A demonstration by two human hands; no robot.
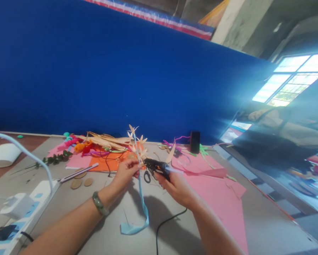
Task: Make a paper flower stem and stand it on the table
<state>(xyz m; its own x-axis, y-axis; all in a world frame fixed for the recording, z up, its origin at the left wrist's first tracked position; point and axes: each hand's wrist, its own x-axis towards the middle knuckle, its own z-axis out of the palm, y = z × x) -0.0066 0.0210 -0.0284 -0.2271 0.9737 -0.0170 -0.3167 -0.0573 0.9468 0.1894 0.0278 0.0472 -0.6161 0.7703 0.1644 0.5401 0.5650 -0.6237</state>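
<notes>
My left hand pinches a thin stem with pale husk-like flowers at its upper part. A light blue paper strip runs along the stem and hangs below my fingers, its loose end curling on the table. Wrapped round a black hot glue gun, my right hand holds it with the nozzle close to the stem; whether they touch I cannot tell. A translucent glue stick sticks out of the gun's back. Dark-handled scissors lie partly hidden behind the hands.
Pink paper covers the right side. Dried husks, pipe cleaners and orange paper lie at the back. Wooden discs, a pen, a power strip and a white cup are left. A black cable crosses the front.
</notes>
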